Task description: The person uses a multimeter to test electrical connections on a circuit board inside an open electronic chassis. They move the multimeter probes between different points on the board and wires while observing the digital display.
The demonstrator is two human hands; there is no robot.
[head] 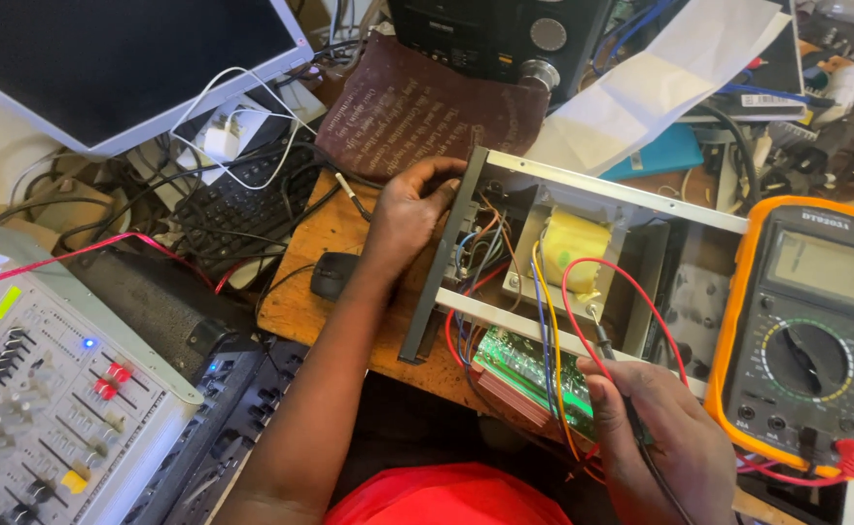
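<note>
An open grey metal chassis [602,190] lies on the wooden bench, showing a yellow-taped transformer [575,248], coloured wires and a green circuit board [529,369]. My left hand [408,209] grips the chassis's left end panel. My right hand [660,437] holds a black meter probe [610,355] with its tip touching the lower chassis rail near the transformer. A red lead loops from there toward a multimeter [811,335] with an orange holster at the right.
A grey audio mixer [48,389] sits at lower left, a white-framed monitor [116,58] at upper left above a black keyboard [237,209]. A black mouse [333,274], a dark brown cloth [417,107], a black stereo unit [500,39] and white paper [660,78] crowd the bench.
</note>
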